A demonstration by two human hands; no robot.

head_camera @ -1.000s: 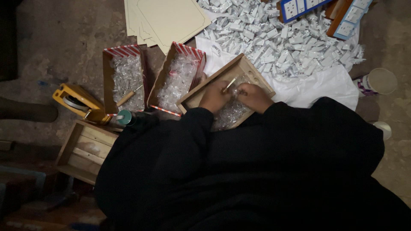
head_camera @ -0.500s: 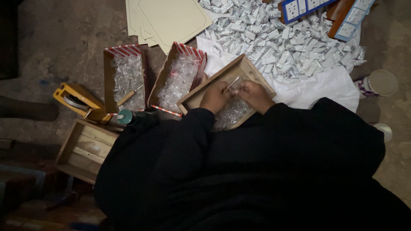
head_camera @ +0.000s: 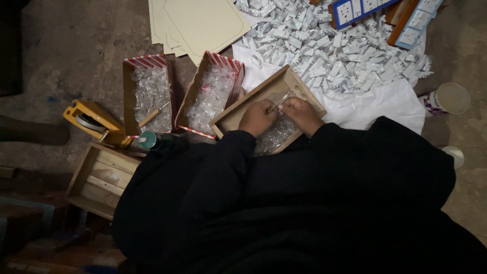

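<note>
My left hand (head_camera: 257, 118) and my right hand (head_camera: 303, 113) meet over a shallow wooden tray (head_camera: 242, 112) on the floor. Between their fingertips is a thin metal tool (head_camera: 281, 101), slanting up to the right. Both hands have their fingers closed on it. Its lower end disappears under my left fingers. Small clear plastic packets (head_camera: 276, 136) lie in the tray just below my hands. Black sleeves cover both arms down to the wrists.
Two red-striped boxes (head_camera: 147, 94) (head_camera: 215, 94) of clear packets stand left of the tray, one with a wooden-handled tool. A heap of small white parts (head_camera: 329, 45) lies on a white sheet behind. Nearby are cream cardboard sheets (head_camera: 200, 23), a yellow tape dispenser (head_camera: 94, 121), a wooden crate (head_camera: 101, 177) and a cup (head_camera: 451, 98).
My hands have stayed over the tray, shifting only slightly around the metal tool.
</note>
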